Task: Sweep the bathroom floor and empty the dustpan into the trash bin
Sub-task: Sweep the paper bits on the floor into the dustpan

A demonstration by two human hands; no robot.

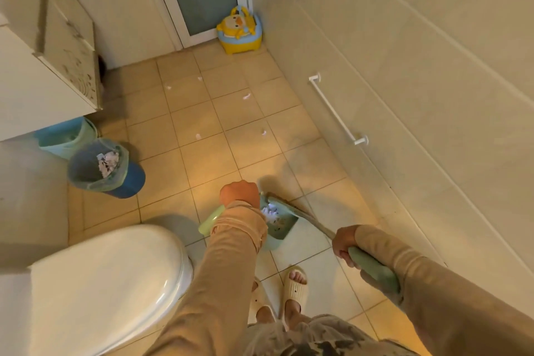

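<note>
My left hand (239,193) is closed on the pale green handle of the dustpan (278,224), which rests on the tiled floor and holds white paper scraps. My right hand (344,243) grips the green handle of the broom (372,267); its shaft slants down to the brush head at the dustpan's far edge. Several white paper scraps (246,96) lie scattered on the floor further ahead. The blue trash bin (105,167), lined with a green bag and holding crumpled paper, stands to the left.
A white toilet (112,277) with its lid down fills the lower left. A blue bucket (68,136) sits under the white cabinet (43,72). A yellow duck potty (239,30) stands by the far door. A towel rail (336,110) runs along the right wall. My slippered feet (293,286) stand below.
</note>
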